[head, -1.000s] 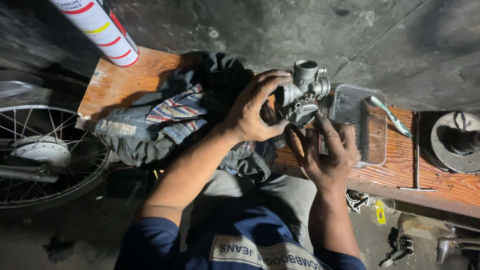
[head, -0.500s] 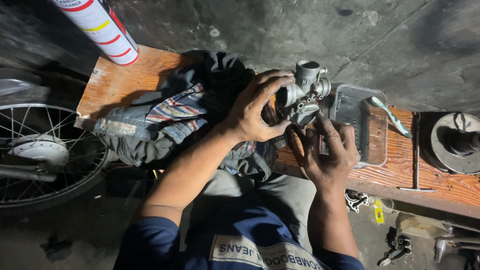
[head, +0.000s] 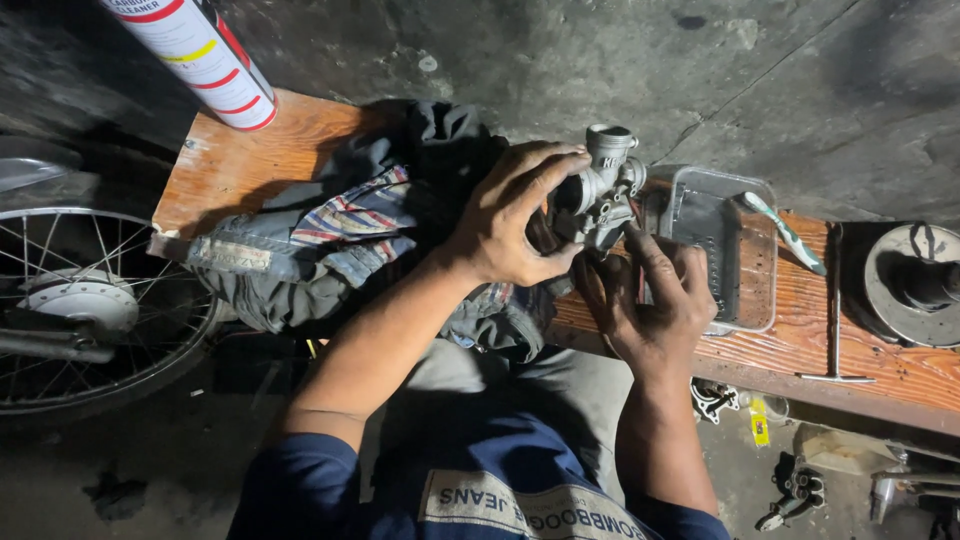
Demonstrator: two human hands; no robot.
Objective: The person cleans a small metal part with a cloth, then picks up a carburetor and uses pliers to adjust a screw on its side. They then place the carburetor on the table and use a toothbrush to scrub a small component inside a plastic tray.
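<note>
The carburetor [head: 600,190], a grey metal casting, sits above the wooden surface [head: 270,150], gripped from its left by the left hand [head: 505,225]. The right hand [head: 650,310] is just below, fingers pressed against its underside. A clear plastic tray [head: 730,250] lies beside that hand, rags [head: 330,230] beside the other.

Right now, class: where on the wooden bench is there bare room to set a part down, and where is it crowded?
Bare wood lies between the spray can and the rags, and between the tray and the round metal part, beside the T-tool. Around both hands and the carburetor it is crowded.
</note>
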